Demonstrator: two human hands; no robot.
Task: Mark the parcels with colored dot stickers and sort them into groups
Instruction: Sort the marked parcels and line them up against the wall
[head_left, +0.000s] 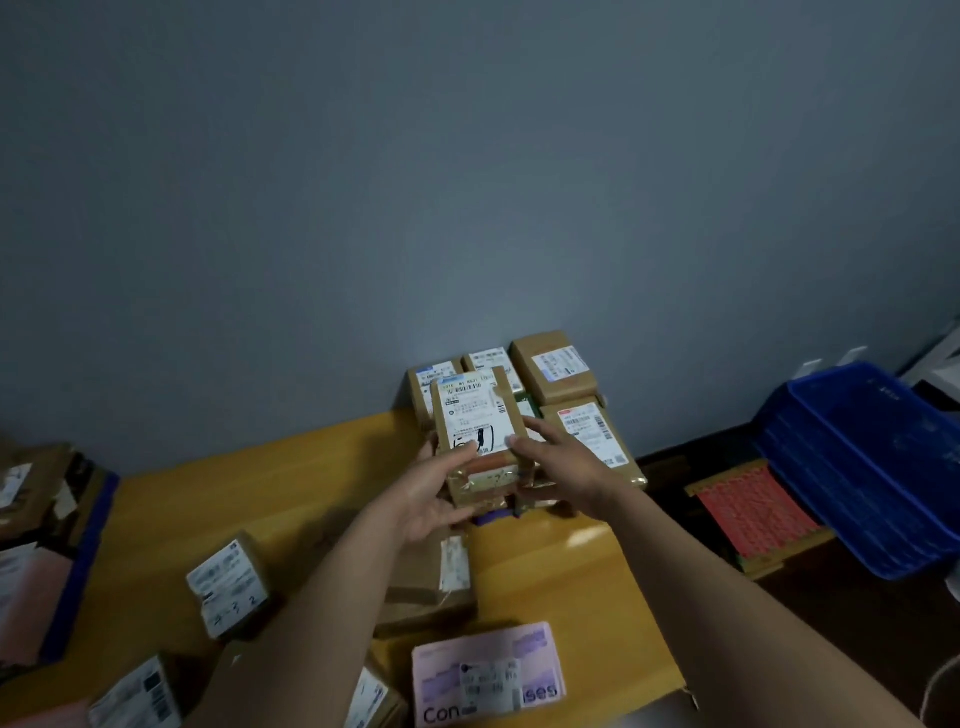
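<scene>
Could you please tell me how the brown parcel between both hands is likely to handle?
The parcel is probably stiff: its cardboard edges look straight between the left hand and right hand. Its glossy tape may be a bit slippery. Flat and boxy, it should not roll, but might slide off the stack.

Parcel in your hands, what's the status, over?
Left hand grips brown parcel at near end; right hand steadies its right edge. Parcel over stack by wall. Nothing blocking it.
</scene>
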